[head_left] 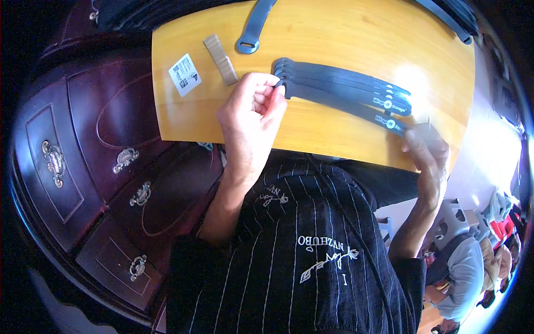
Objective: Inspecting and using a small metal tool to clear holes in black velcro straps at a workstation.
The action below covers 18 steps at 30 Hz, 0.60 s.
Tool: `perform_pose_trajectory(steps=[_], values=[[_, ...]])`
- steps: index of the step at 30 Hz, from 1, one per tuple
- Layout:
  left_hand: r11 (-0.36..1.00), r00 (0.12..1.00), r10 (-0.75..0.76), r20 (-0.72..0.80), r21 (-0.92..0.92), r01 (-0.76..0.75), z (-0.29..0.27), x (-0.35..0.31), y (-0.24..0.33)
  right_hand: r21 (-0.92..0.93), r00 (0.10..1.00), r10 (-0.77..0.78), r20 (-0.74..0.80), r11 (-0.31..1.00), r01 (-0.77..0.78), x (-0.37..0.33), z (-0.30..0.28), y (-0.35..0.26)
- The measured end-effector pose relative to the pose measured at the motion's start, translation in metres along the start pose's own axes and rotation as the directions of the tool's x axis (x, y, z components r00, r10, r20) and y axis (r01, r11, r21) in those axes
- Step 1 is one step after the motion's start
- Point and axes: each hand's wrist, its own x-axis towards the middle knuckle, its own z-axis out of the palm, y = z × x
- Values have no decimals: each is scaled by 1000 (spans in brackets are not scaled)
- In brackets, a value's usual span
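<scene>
Several dark grey straps [339, 80] lie side by side on a yellow wooden board [334, 33]. My left hand [253, 114] pinches the looped left end of the nearest strap [328, 100] between thumb and fingers. My right hand [428, 156] holds the same strap's right end at the board's near right edge, so the strap runs stretched between both hands.
A single dark strap with a loop end [253, 30] lies at the board's far side. A tan strip [221, 59] and a white label card [184, 74] lie on the board's left part. A dark wooden dresser with metal handles [125, 158] stands to the left.
</scene>
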Motion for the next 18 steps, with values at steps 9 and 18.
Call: perform_pose_trajectory(steps=[9,18], values=[[999,1000,16,3,34,-16,1,1,-2,5,999,-37,-25,999,37,2,2,4],[999,999,-37,21,34,37,3,2,1,-63,998,-18,-67,998,14,1,3,-6]])
